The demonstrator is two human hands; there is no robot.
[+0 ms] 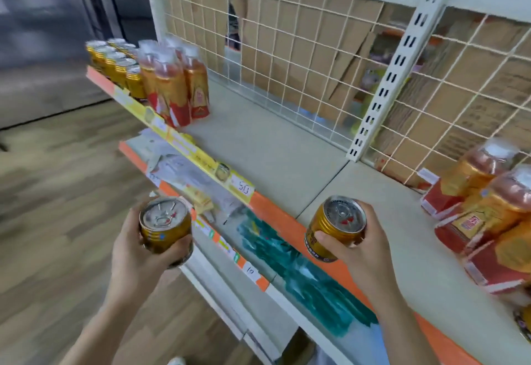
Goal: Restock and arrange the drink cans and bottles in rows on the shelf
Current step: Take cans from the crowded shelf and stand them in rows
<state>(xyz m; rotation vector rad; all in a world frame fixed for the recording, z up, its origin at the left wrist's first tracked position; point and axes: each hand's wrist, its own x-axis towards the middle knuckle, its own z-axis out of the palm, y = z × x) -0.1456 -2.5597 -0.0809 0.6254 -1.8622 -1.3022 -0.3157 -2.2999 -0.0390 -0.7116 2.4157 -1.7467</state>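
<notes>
Left hand (135,252): fingers and thumb curled round the left can (165,225), held upright in front of and below the front edge of the shelf (273,149). Right hand (362,247): fingers and thumb wrapped round the right can (334,228), which is tilted at the shelf's orange front edge, near the seam between its two boards. On the shelf, shelved cans (115,63) stand in two rows at the far left end with left bottles (175,83) just beside them, blurred right bottles (488,206) crowd the right end, and a wire grid (287,48) backs the shelf.
</notes>
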